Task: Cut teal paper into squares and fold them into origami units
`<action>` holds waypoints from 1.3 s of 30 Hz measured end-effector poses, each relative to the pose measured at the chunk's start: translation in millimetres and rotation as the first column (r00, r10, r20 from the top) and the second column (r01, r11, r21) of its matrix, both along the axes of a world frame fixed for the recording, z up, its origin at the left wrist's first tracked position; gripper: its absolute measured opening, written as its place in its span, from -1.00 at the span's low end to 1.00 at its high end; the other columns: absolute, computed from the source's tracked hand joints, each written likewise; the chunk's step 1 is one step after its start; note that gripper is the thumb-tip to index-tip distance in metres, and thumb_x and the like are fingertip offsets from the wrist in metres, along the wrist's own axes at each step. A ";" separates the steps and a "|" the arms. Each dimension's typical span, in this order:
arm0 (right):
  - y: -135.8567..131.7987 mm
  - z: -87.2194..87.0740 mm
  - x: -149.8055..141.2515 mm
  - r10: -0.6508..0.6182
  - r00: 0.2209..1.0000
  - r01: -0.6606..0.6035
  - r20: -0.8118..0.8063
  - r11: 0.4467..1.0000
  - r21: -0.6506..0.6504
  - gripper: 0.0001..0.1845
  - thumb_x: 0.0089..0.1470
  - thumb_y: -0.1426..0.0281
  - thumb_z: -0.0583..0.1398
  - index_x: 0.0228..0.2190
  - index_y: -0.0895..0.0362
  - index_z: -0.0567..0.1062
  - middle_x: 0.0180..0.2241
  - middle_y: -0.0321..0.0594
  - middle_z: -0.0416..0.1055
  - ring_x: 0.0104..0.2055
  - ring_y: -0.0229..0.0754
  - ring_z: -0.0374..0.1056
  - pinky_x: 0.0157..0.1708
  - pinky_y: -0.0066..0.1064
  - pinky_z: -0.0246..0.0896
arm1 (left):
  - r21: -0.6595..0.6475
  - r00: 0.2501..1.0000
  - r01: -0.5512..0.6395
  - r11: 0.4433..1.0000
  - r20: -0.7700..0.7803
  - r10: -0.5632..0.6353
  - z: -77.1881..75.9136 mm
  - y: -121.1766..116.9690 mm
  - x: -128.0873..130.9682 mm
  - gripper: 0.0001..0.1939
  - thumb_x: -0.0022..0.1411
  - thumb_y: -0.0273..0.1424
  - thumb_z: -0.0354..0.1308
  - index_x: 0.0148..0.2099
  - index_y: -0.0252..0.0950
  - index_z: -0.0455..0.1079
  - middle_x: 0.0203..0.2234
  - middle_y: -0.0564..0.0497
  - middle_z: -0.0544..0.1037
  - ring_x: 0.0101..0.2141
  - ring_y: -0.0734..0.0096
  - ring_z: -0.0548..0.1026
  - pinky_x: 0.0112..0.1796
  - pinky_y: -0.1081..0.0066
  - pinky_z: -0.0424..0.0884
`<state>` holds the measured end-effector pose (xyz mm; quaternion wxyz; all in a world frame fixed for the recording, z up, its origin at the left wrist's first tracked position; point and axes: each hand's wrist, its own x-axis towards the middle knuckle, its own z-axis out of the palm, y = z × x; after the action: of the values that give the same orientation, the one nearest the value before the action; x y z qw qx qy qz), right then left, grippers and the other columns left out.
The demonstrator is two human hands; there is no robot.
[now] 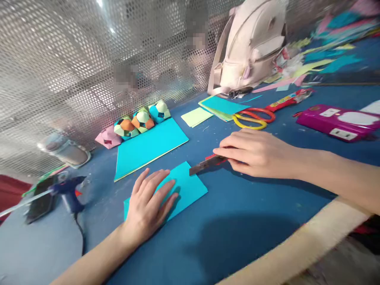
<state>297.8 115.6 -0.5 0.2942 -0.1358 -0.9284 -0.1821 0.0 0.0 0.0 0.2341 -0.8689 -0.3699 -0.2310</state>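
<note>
My left hand (150,202) lies flat with fingers spread on a small turquoise paper sheet (190,188) on the blue table. My right hand (255,152) is closed around a red utility knife (208,163). The knife's blade tip touches the sheet's far right edge. A larger turquoise sheet (150,146) lies just beyond, to the left.
Folded paper shapes (142,118) line the perforated metal wall. A blue glue gun (67,192) lies at the left. Red and yellow scissors (252,118), green paper (196,116), a pink backpack (252,43) and a magenta case (338,122) sit at the right. The table's pale edge (311,237) runs near me.
</note>
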 end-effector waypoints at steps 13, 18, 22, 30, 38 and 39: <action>-0.9 -7.8 0.3 -0.270 0.961 0.273 0.052 0.911 -0.309 -0.68 0.06 0.50 0.11 -0.15 0.17 0.55 -0.24 -0.11 0.49 -0.27 -0.07 0.44 -0.37 -0.29 0.32 | -0.156 0.998 -0.027 0.987 -0.055 0.018 -2.4 3.9 -0.8 -0.56 0.22 -0.23 0.19 0.05 -0.38 0.29 -0.04 -0.28 0.49 -0.05 0.10 0.48 0.09 -0.05 0.23; -5.7 -6.2 -6.2 -0.228 0.973 0.227 0.044 0.895 -0.384 -0.68 0.06 0.50 0.13 -0.14 0.16 0.55 -0.26 -0.13 0.48 -0.26 -0.09 0.43 -0.34 -0.31 0.31 | -0.176 0.997 -0.030 0.984 -0.077 0.017 -3.2 4.5 -1.6 -0.56 0.21 -0.20 0.18 0.04 -0.36 0.29 -0.03 -0.27 0.48 -0.05 0.09 0.47 0.08 -0.08 0.24; -7.6 -5.9 -6.8 -0.199 0.979 0.174 -0.035 0.920 -0.350 -0.68 0.06 0.52 0.13 -0.15 0.19 0.55 -0.25 -0.11 0.48 -0.27 -0.09 0.42 -0.32 -0.30 0.32 | -0.184 0.996 -0.043 0.982 -0.082 0.028 -3.5 4.3 -2.5 -0.56 0.22 -0.19 0.17 0.05 -0.35 0.28 -0.01 -0.29 0.46 -0.02 0.08 0.46 0.07 -0.09 0.25; -11.1 0.5 -4.4 -0.064 0.990 0.037 -0.124 0.978 -0.206 -0.71 0.08 0.55 0.11 -0.16 0.25 0.53 -0.26 -0.06 0.47 -0.26 -0.09 0.41 -0.27 -0.27 0.34 | -0.257 0.991 -0.126 0.958 0.000 0.130 -5.2 7.3 -2.2 -0.32 0.24 -0.11 0.11 0.26 -0.37 0.03 0.19 -0.43 0.22 0.16 -0.07 0.28 0.03 -0.04 0.33; -9.0 1.6 -1.2 -0.060 0.993 0.045 -0.102 0.989 -0.137 -0.73 0.10 0.54 0.10 -0.18 0.21 0.52 -0.26 -0.07 0.48 -0.27 -0.10 0.41 -0.28 -0.27 0.36 | -0.136 0.973 -0.054 0.989 0.216 0.083 -4.3 3.5 -5.3 -0.46 0.22 -0.54 0.14 0.22 -0.30 0.11 -0.20 -0.14 0.45 -0.09 0.22 0.45 -0.09 0.23 0.44; -8.2 1.6 -0.5 -0.075 0.992 0.062 -0.098 0.990 -0.129 -0.73 0.10 0.53 0.10 -0.17 0.21 0.52 -0.26 -0.08 0.48 -0.27 -0.10 0.41 -0.28 -0.27 0.36 | -0.113 0.971 -0.040 0.993 0.230 0.066 -4.1 3.0 -5.7 -0.48 0.21 -0.60 0.12 0.19 -0.31 0.14 -0.24 -0.11 0.45 -0.10 0.23 0.45 -0.09 0.24 0.44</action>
<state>297.3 107.4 1.1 0.3260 -0.1951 -0.9164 -0.1259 -5.7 3.0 -4.1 0.1480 -0.8368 -0.4299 -0.3051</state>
